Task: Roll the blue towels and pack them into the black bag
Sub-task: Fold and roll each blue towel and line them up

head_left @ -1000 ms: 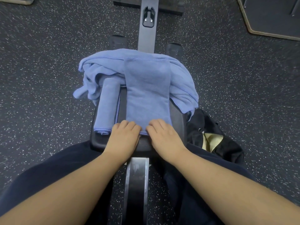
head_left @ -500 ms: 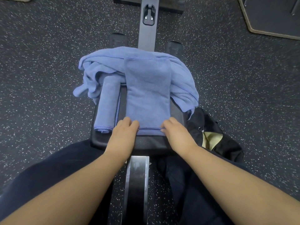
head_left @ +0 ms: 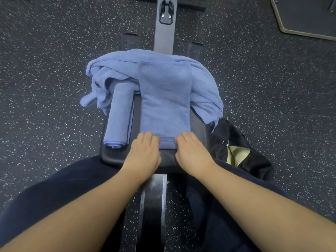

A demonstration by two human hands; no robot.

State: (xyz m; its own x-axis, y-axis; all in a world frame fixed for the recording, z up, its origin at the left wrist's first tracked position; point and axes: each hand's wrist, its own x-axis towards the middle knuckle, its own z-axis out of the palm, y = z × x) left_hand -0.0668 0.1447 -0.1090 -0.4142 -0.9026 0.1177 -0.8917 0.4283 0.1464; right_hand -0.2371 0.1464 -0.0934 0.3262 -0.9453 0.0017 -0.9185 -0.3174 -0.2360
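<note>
1. folded blue towel (head_left: 164,99): lies flat as a long strip down the middle of the black padded surface (head_left: 198,124), its far end resting on a loose heap of blue towels (head_left: 205,88).
2. near end of the folded blue towel: turned over into a small first roll, sitting between the two hands at the near part of the surface.
3. left hand (head_left: 143,151): palm down, its fingers (head_left: 145,138) curled over the left part of the rolled end, gripping it.
4. right hand (head_left: 192,151): palm down, its fingers (head_left: 183,138) curled over the right part of the same rolled end, gripping it.
5. rolled blue towel (head_left: 119,115): a finished cylinder lying lengthwise on the left side of the surface, just beside the folded strip, its far end tucked under the heap.
6. loose heap: unrolled, draped over the far edge and hanging off both sides of the surface.
7. black bag (head_left: 254,160): on the speckled floor (head_left: 45,106) at the right of the surface, mouth open, pale yellow lining visible; whether any towel is inside cannot be told.
8. metal rail (head_left: 164,33): runs under the surface, away from the person and back between the dark-trousered legs.
</note>
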